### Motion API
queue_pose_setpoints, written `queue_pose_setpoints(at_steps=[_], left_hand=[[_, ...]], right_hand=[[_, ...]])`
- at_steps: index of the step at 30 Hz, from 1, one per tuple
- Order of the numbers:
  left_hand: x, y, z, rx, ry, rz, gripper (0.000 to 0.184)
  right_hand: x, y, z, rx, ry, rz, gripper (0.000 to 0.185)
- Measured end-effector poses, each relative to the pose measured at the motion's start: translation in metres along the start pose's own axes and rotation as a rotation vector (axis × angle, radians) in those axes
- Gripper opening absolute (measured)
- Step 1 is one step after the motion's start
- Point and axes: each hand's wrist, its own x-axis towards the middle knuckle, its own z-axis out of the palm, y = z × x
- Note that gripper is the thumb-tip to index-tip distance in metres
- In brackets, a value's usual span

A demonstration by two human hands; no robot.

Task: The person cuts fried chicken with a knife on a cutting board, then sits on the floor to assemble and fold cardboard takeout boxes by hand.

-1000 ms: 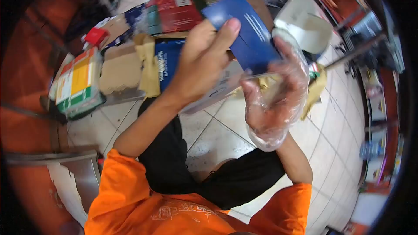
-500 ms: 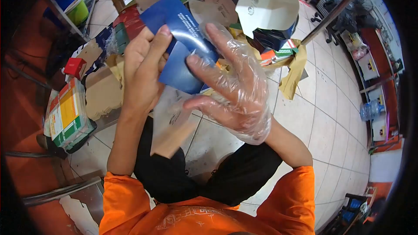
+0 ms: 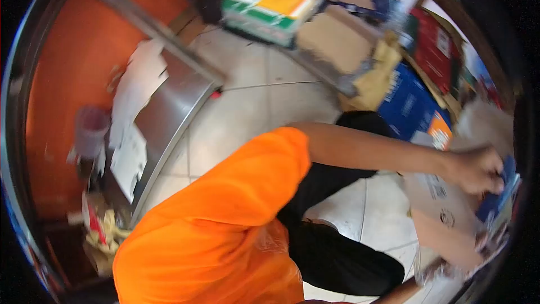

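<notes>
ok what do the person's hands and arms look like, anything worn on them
The left hand has no glove, and its forearm comes out of a short, bright orange sleeve. The right hand, partly hidden, wears a loose, clear plastic glove. The sleeve on that side can't be made out.

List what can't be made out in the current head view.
Blue card in the left hand: head view, blurred, cut off by the dark right rim.
Right hand: head view, its grip lost in motion blur.
Print on the tan board: head view, too small and blurred.
Contents of the plastic tub: head view, blurred.
</notes>
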Motion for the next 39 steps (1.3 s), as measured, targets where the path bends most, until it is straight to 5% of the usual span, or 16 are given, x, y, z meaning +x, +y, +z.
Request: queue_pose_setpoints(at_steps=[6, 9, 11, 15, 17, 21, 23, 26, 30, 33, 39], left_hand=[[0.009, 0.013, -0.009, 0.015, 0.144, -0.084, 0.020], [0.003, 0.012, -0.003, -0.149, 0.073, -0.176, 0.014], [-0.004, 0.018, 0.002, -0.079, -0.170, -0.217, 0.020], [-0.011, 0.030, 0.006, -0.190, -0.139, -0.165, 0.027], [-0.002, 0.030, 0.009, -0.141, 0.046, -0.049, 0.031], [-0.011, 0.039, -0.017, -0.224, 0.151, -0.227, 0.021], [-0.013, 0.073, -0.036, -0.141, 0.061, -0.529, 0.028], [-0.026, 0.075, -0.027, -0.396, 0.102, -0.489, 0.029], [-0.020, 0.083, -0.019, -0.493, 0.036, -0.545, 0.025], [-0.023, 0.074, -0.017, -0.420, -0.067, -0.441, 0.024], [-0.019, 0.077, -0.019, -0.388, 0.018, -0.513, 0.027]], right_hand=[[0.001, 0.007, 0.021, 0.059, -0.067, 0.035, 0.073], [0.000, 0.014, 0.017, 0.060, -0.077, 0.053, 0.072], [0.001, 0.016, 0.012, 0.052, -0.084, 0.060, 0.071], [0.002, 0.022, 0.003, 0.042, -0.091, 0.068, 0.070], [0.002, 0.025, -0.009, 0.035, -0.092, 0.069, 0.070], [-0.002, 0.009, -0.028, -0.049, -0.070, -0.008, 0.068], [0.013, -0.022, -0.018, -0.300, -0.089, -0.135, 0.078], [0.020, -0.036, -0.007, -0.258, 0.007, -0.092, 0.074], [0.020, -0.029, -0.011, -0.150, 0.197, -0.108, 0.076], [0.025, -0.035, -0.003, 0.602, 0.599, 0.208, 0.065], [0.021, -0.019, -0.037, 0.190, 0.162, 0.000, 0.045]])
